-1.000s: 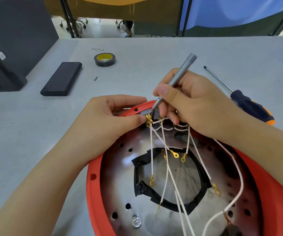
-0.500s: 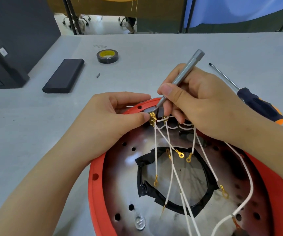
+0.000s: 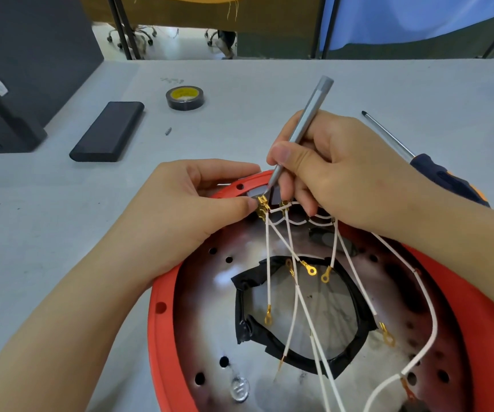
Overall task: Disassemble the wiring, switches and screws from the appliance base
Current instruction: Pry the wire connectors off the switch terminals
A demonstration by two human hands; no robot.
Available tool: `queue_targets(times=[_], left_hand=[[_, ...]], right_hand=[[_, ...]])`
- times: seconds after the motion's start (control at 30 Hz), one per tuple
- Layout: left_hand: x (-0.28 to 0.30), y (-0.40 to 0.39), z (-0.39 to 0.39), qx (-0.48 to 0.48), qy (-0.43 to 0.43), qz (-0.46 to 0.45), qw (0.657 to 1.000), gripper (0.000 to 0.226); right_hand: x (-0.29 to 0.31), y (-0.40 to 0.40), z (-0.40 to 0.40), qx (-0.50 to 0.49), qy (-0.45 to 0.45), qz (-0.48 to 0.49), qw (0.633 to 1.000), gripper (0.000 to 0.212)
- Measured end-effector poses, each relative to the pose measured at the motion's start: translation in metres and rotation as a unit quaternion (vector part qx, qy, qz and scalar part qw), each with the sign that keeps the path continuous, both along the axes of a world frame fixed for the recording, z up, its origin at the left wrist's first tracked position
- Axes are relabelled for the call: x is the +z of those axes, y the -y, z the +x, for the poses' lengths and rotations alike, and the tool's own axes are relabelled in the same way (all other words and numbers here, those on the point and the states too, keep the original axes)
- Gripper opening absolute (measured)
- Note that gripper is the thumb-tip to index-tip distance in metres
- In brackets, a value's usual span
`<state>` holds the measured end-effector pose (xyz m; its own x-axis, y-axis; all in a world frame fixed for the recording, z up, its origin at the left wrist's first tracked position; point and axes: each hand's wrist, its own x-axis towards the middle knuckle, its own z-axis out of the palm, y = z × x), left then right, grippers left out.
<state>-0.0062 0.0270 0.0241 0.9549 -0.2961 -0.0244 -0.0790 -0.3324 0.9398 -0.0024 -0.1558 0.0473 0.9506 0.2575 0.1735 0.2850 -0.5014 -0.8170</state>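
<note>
Apparently to steady the work, the left hand (image 3: 180,212) pinches a gold terminal (image 3: 262,207) at the far rim of the red base (image 3: 162,322), under both wrists. Pen-fashion, the right hand (image 3: 338,179) grips a slim grey metal driver (image 3: 302,129), its tip at the terminal's top, probably to free it. White wires (image 3: 269,263) with gold ring lugs trail toward the person over shiny perforated metal. A bigger screwdriver (image 3: 436,173) lies beyond the right wrist.

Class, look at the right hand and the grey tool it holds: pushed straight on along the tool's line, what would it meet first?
Most likely the gold terminal that the left hand holds at the red base's rim; depth is unclear.
</note>
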Motion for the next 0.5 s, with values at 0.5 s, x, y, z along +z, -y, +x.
queue_targets(times=[0.5], left_hand=[[0.002,0.001,0.0,0.001,0.003,0.015,1.0,0.034]], right_hand=[[0.017,-0.013,0.019,0.014,-0.058,-0.101,0.993,0.024]])
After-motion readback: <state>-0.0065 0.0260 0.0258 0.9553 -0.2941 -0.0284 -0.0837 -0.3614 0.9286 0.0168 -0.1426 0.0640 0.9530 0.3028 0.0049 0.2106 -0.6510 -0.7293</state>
